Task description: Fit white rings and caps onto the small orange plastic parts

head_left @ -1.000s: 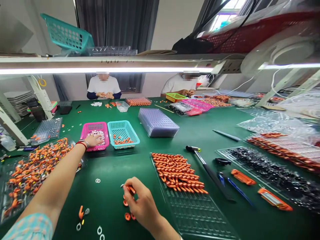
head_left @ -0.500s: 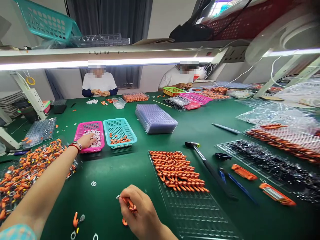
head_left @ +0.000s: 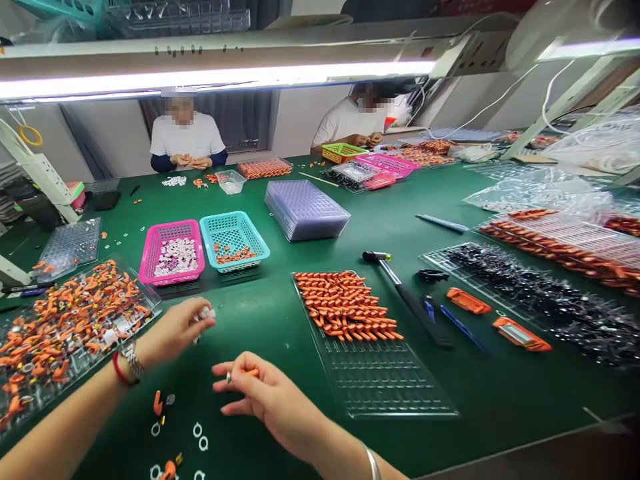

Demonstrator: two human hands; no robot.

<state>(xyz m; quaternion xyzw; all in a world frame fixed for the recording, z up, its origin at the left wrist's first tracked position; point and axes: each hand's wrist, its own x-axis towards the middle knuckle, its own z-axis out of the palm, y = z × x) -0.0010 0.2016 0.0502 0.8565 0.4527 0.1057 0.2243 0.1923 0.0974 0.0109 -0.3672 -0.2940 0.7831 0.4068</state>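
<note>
My left hand [head_left: 173, 333] is over the green table, in front of the pink basket, its fingers closed on small white plastic pieces [head_left: 206, 313]. To its right, my right hand [head_left: 270, 397] pinches a small orange plastic part [head_left: 251, 373] between thumb and forefinger; its other fingers are spread. A shiny metal bit [head_left: 229, 377] shows at those fingertips. White rings [head_left: 200, 437] lie on the table below the hands. Beside them is a loose orange part [head_left: 159, 403]. The pink basket [head_left: 145, 267] holds many white pieces, and the blue basket [head_left: 265, 252] holds orange bits.
At left, a clear tray [head_left: 150, 293] is heaped with orange parts. Orange parts sit in rows [head_left: 350, 307] on a clear tray at right, near a hammer [head_left: 410, 300] and orange-handled cutters [head_left: 523, 333]. Stacked trays [head_left: 307, 210] stand behind. Two people work across the table.
My left hand has come out of the pink basket toward my right hand, with white pieces in its fingers. My right hand has turned and its lower fingers have spread. The view has tilted down.
</note>
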